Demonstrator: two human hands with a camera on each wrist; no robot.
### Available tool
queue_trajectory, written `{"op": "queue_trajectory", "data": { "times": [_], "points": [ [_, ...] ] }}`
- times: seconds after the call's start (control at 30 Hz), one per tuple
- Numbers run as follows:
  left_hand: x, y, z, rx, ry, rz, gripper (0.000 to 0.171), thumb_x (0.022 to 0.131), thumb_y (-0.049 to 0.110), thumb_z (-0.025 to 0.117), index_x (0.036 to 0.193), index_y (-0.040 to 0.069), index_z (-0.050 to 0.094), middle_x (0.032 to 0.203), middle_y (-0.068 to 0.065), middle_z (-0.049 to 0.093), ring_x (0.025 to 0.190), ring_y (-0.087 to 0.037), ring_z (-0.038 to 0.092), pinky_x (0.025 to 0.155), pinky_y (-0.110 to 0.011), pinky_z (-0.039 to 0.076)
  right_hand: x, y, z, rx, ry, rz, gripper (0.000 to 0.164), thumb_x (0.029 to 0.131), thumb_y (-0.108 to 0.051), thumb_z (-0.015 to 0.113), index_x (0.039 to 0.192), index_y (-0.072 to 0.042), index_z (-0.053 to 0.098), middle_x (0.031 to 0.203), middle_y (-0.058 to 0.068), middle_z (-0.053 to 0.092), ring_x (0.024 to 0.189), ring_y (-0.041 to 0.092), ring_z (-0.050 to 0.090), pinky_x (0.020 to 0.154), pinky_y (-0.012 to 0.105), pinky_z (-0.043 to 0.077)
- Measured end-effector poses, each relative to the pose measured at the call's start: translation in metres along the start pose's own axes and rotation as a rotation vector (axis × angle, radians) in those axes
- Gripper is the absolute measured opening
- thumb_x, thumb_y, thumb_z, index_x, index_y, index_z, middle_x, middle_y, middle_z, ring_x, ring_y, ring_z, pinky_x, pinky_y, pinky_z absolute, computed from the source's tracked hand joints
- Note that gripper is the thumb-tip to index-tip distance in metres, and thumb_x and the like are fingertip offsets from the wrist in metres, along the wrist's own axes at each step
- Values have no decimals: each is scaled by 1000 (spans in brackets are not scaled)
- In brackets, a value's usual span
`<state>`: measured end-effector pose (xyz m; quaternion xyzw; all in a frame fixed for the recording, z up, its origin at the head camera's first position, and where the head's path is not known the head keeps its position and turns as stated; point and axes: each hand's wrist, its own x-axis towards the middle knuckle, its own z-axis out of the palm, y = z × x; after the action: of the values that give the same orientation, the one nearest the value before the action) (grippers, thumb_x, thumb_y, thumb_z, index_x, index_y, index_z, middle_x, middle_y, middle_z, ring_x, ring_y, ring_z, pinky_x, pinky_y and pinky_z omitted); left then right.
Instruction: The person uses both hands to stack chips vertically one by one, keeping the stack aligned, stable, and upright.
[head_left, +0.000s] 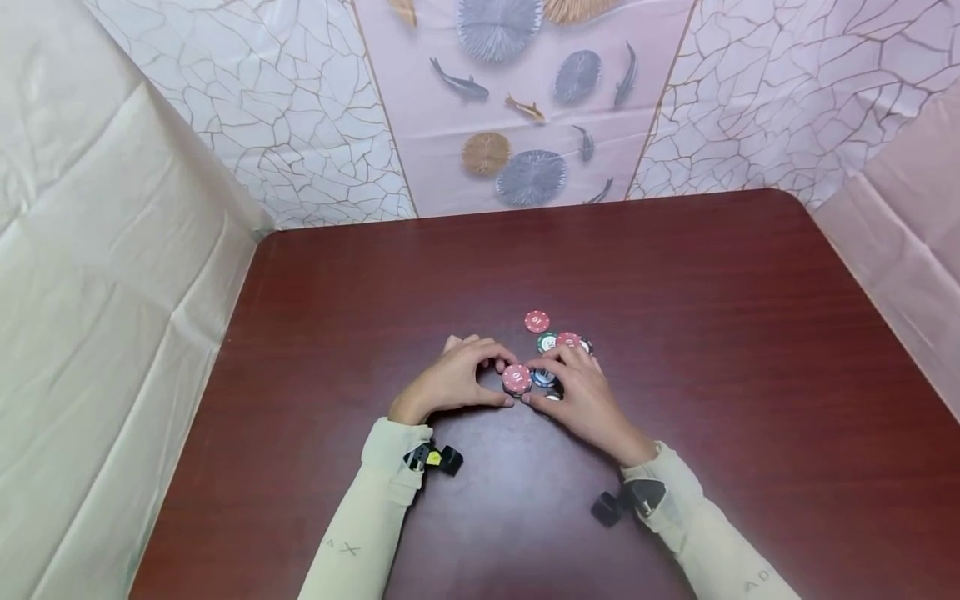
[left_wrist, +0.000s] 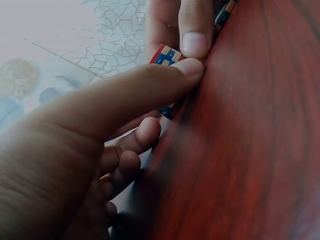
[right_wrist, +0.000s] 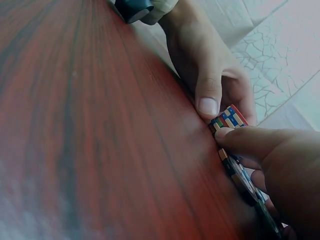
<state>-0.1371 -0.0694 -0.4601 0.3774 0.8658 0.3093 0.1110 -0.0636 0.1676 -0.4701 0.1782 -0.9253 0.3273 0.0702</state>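
While the left hand [head_left: 455, 377] and the right hand [head_left: 585, 396] face each other across the chip stack [head_left: 517, 379], apply even pressure from both sides. The stack sits on the counter [head_left: 360, 317], a red face marked 10 uppermost. Left hand: thumb and forefinger curl round the stack's left side, grasping it. Right hand: thumb and forefinger grasp its right side likewise. To align the layers well, press lightly, inward and low; excess force on one side could shear or topple them. A blue chip [head_left: 543, 379] lies just right of the stack; avoid dragging it. A green chip [head_left: 546, 342] and a loose red chip [head_left: 537, 321] lie beyond the stack, toward its right.
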Motion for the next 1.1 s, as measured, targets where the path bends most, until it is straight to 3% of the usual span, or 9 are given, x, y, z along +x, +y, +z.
{"op": "queue_trajectory", "data": {
  "times": [0.2,0.3,0.4,0.47,0.6,0.7,0.83,0.97,1.1],
  "points": [
    [3,1,4,24,29,14,46,81,45,91,120,29,75,94,17,62,96,-6,51,86,-35,30,-3,2,-3,26,-9,37,43,85,-25,88,124,-12,76,120,10,65,125,37,53,109,62,34],
    [3,1,6,39,44,13,45,81,45,91,120,29,75,94,18,63,94,-6,51,86,-35,30,-3,2,-5,89,-14,54,44,85,-21,88,126,-11,74,121,11,66,130,41,52,114,66,29],
    [5,1,6,61,45,19,47,80,45,90,122,30,76,96,19,64,93,-6,51,87,-34,31,-3,2,-12,173,-22,83,46,86,-15,87,129,-9,73,124,13,66,130,39,54,113,64,32],
    [6,1,6,76,44,26,47,80,45,89,123,31,76,98,20,64,94,-5,51,87,-34,31,-2,2,-18,212,-9,95,46,86,-11,87,129,-8,72,125,14,67,127,37,57,111,61,37],
    [7,1,2,78,66,37,46,79,44,90,122,32,77,98,21,65,94,-5,51,87,-34,31,6,-1,-31,262,39,101,39,87,-5,84,125,-5,73,117,11,68,106,29,62,90,42,50],
    [6,1,-2,61,85,27,44,79,43,91,120,32,78,99,21,67,93,-5,51,86,-34,31,14,-2,-38,296,70,102,32,90,-4,82,121,-4,73,104,10,66,92,26,61,75,31,49],
    [2,0,-2,50,79,9,44,80,44,90,120,32,78,100,23,67,93,-4,51,86,-34,31,22,-1,-44,302,95,136,29,91,-7,82,120,-6,74,99,11,66,86,24,60,69,24,46],
    [0,-2,1,45,73,7,43,81,45,89,121,32,78,98,23,66,92,-4,51,86,-34,31,33,3,-48,282,102,173,31,92,-7,81,122,-5,74,103,13,66,88,25,60,74,27,47],
    [-2,-2,5,40,82,14,43,81,45,89,120,30,79,93,23,63,91,-4,50,86,-34,31,46,11,-48,248,86,200,34,94,-10,80,126,-4,71,108,15,65,95,29,61,84,38,48]
  ]
}}
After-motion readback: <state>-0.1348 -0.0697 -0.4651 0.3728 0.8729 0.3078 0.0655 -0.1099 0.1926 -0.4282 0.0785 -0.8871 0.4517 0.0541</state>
